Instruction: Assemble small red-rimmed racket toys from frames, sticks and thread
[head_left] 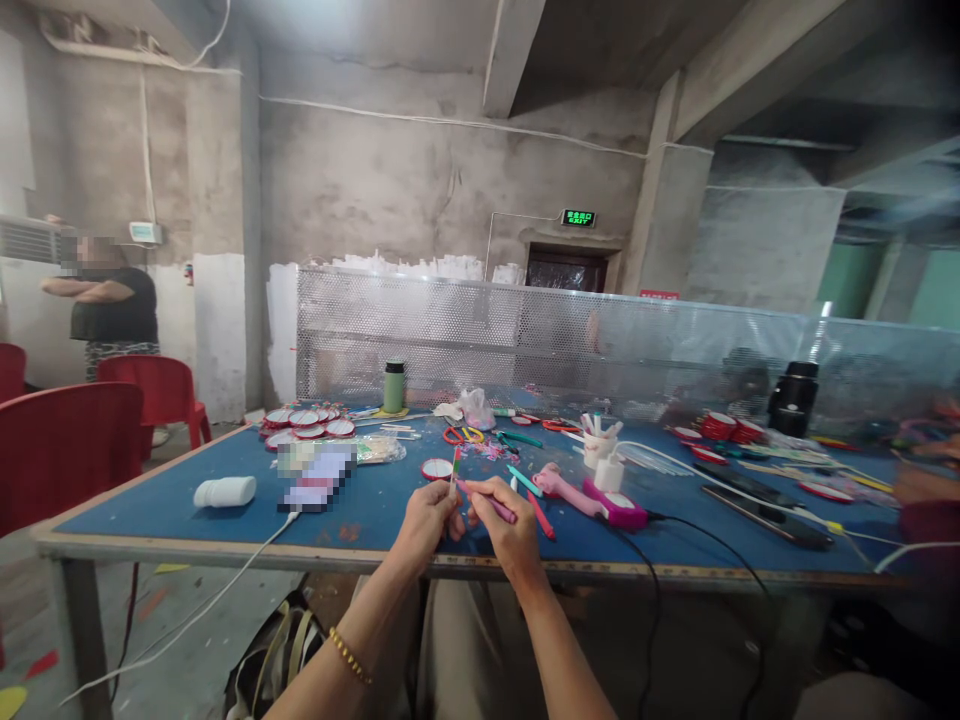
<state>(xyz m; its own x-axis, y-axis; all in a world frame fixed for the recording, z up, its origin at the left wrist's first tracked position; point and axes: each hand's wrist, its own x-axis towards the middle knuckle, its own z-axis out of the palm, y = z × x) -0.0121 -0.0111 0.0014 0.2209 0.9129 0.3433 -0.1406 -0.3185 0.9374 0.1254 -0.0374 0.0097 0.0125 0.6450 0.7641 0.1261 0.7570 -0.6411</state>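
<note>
While both hands meet at lower centre of the frame, the left hand (pixel 429 516) pinches a thin striped stick (pixel 454 468) upright at its lower end. Right hand (pixel 510 528) closed around a pink stick (pixel 491 503), angled toward lower right. Just right of them: pink glue gun (pixel 592 497) lying on the blue table (pixel 180 515). White bottle (pixel 225 491) at left. Red chairs (pixel 64 440) far left.
</note>
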